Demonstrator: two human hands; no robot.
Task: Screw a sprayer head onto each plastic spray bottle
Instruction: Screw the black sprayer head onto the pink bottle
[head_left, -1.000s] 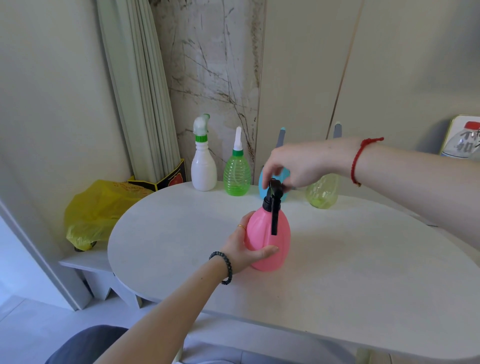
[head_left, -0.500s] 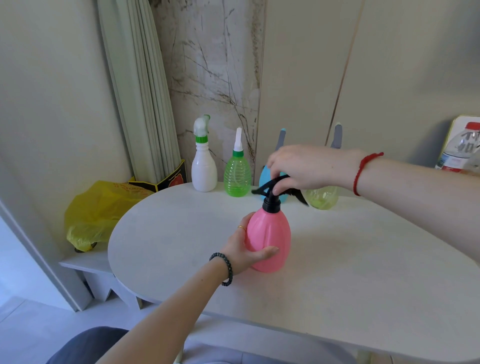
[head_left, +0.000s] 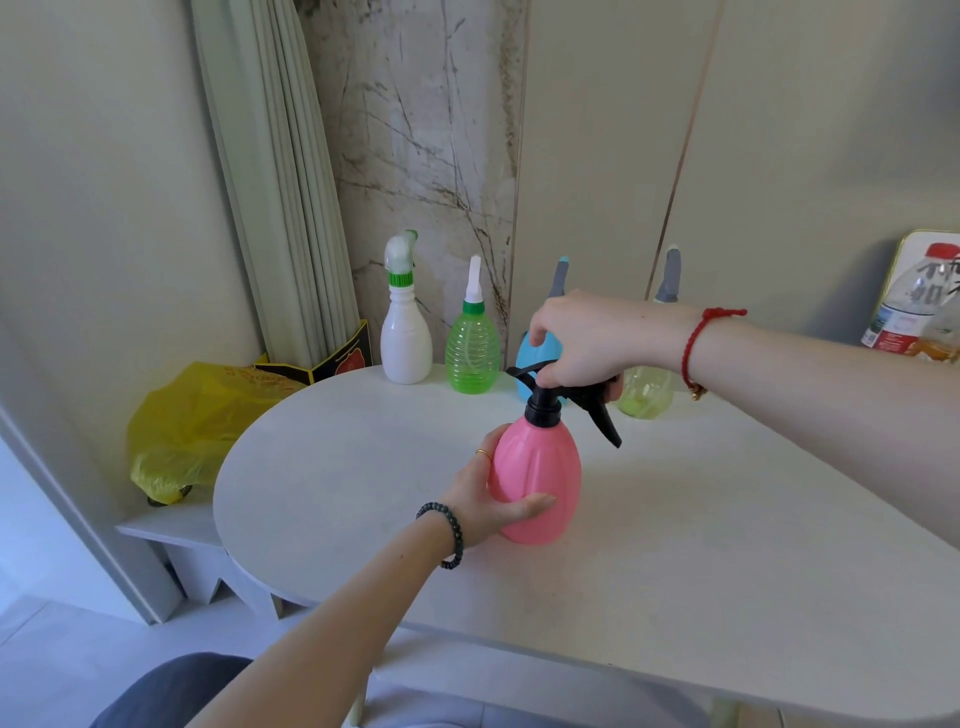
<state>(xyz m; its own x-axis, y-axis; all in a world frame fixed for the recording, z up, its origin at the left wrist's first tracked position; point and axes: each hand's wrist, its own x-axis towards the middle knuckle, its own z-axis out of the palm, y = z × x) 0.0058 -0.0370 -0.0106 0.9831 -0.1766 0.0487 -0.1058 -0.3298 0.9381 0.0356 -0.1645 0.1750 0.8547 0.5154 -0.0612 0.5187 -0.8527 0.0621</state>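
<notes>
Head view: pink rounded plastic spray bottle (head_left: 540, 483) stands upright on the white oval surface (head_left: 675, 545), roughly mid-surface, toward its left half. Left hand (head_left: 491, 491) wraps the pink bottle's left side, thumb across the lower front, fingers behind; grip clamped on the bottle body. Gold ring on one finger, dark beaded bracelet (head_left: 451, 530) at the wrist. Black plastic trigger sprayer head (head_left: 563, 397) sits on the pink bottle's neck, collar down on the neck, nozzle pointing left, trigger lever hanging down to the right. Right hand (head_left: 592, 338) comes from the right, above the pink bottle, fingers closed over the top of the sprayer head; grip clamped on it. Red string bracelet (head_left: 698, 343) on that wrist.

Behind the pink bottle, along the back edge of the surface: white opaque plastic bottle with white-and-green trigger head (head_left: 406, 322) far left, green ribbed translucent bottle with white nozzle cap (head_left: 472, 338) just right of it, blue plastic bottle (head_left: 530, 358) directly behind the pink one, mostly hidden by the right hand, pale yellow-green translucent bottle (head_left: 647, 392) behind and right, partly hidden by the wrist. All four upright, heads fitted. Yellow plastic bag (head_left: 197, 421) well left of the pink bottle, off the surface, on a low white shelf (head_left: 161, 530). Clear water bottle with red cap (head_left: 914, 301) far right of it.
</notes>
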